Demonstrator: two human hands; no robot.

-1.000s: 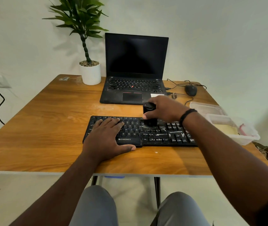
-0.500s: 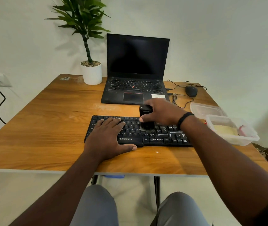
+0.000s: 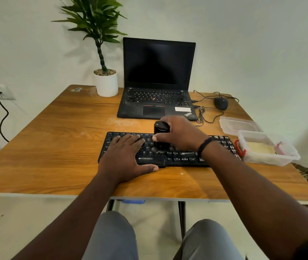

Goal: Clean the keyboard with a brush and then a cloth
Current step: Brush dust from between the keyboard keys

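A black keyboard [image 3: 179,158] lies across the near middle of the wooden table [image 3: 55,147]. My left hand [image 3: 125,156] rests flat on its left half, fingers straight, thumb along the front edge. My right hand [image 3: 179,135] grips a stubby black brush [image 3: 160,135] upright, its bristles down on the keys near the keyboard's middle. A clear plastic box [image 3: 273,160] at the right holds a pale yellowish cloth [image 3: 260,148].
A black laptop [image 3: 157,102] stands open behind the keyboard, with a potted plant [image 3: 105,82] to its left. A wired mouse [image 3: 221,103] and loose cables lie at the back right. A clear lid [image 3: 237,125] sits behind the box.
My right hand has slid the brush leftward along the keys, toward my left hand. The left hand has stayed put on the keyboard.
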